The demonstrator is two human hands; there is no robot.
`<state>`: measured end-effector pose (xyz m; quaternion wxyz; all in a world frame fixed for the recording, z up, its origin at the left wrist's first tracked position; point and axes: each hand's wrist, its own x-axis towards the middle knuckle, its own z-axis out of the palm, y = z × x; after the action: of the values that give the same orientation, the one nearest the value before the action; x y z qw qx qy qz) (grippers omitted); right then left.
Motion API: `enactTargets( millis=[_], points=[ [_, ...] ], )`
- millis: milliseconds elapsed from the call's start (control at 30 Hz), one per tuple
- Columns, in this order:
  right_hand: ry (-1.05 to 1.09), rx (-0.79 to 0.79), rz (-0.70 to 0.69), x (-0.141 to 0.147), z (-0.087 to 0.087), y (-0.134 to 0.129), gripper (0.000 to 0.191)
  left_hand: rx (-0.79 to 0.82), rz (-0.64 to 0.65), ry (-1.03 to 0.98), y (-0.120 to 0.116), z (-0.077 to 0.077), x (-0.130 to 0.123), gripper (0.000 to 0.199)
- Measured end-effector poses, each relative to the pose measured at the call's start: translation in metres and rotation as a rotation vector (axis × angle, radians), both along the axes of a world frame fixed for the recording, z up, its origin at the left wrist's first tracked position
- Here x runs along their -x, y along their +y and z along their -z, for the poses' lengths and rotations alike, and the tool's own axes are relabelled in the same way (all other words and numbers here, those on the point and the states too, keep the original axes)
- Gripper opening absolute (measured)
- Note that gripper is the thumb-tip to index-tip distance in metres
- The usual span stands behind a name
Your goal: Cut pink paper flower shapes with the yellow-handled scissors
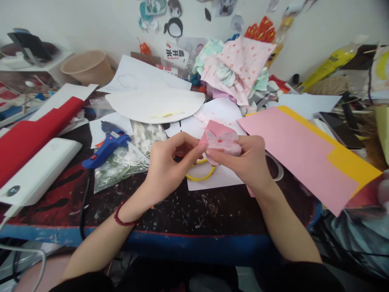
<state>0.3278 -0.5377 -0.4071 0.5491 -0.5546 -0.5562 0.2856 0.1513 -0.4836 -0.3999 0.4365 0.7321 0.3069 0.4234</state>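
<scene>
Above the middle of the desk, my right hand [251,160] is closed on a small pale pink cloth piece [223,142] with red spots, shaped like a bow or a cat's head. A darker pink sheet [215,129], felt or stiff paper, lies against its back. My left hand [173,160] pinches the left edge of this pink sheet between thumb and fingers. Below the hands, a yellow ring [202,177] rests on white paper [197,185]. Left of my left hand, a blue glue gun [107,148] lies on a clear plastic bag [106,174].
Pink and yellow sheets [299,150] overhang the right side of the desk [212,215]. At left are a white power bank [45,166] with a cable and a red folded sheet [45,136]. Crumpled spotted cloth [237,69] and a white board [152,105] stand behind.
</scene>
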Motion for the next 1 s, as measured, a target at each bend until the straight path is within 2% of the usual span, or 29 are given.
enactTargets(
  millis=[167,300,433,633,867,1000],
  points=[
    [0.173,-0.056,-0.042,-0.002,0.001,0.004,0.023,0.061,-0.065,-0.062,0.0,-0.002,0.001,0.013],
    [0.162,-0.108,0.009,-0.002,-0.001,0.003,0.021,0.076,-0.052,-0.044,0.004,-0.002,0.001,0.014],
    [0.131,-0.054,-0.031,-0.002,-0.005,-0.001,0.024,0.103,0.007,-0.067,0.005,-0.001,0.001,0.017],
    [0.151,0.025,-0.086,-0.003,-0.006,-0.001,0.025,0.139,-0.042,-0.204,0.005,0.003,0.0,0.007],
    [0.186,0.004,-0.125,-0.004,-0.002,0.001,0.016,0.012,-0.18,-0.162,0.006,0.006,0.002,0.012],
    [0.262,-0.033,-0.123,-0.005,-0.002,0.002,0.008,-0.021,-0.196,-0.222,0.008,0.009,0.004,0.01]
  ],
)
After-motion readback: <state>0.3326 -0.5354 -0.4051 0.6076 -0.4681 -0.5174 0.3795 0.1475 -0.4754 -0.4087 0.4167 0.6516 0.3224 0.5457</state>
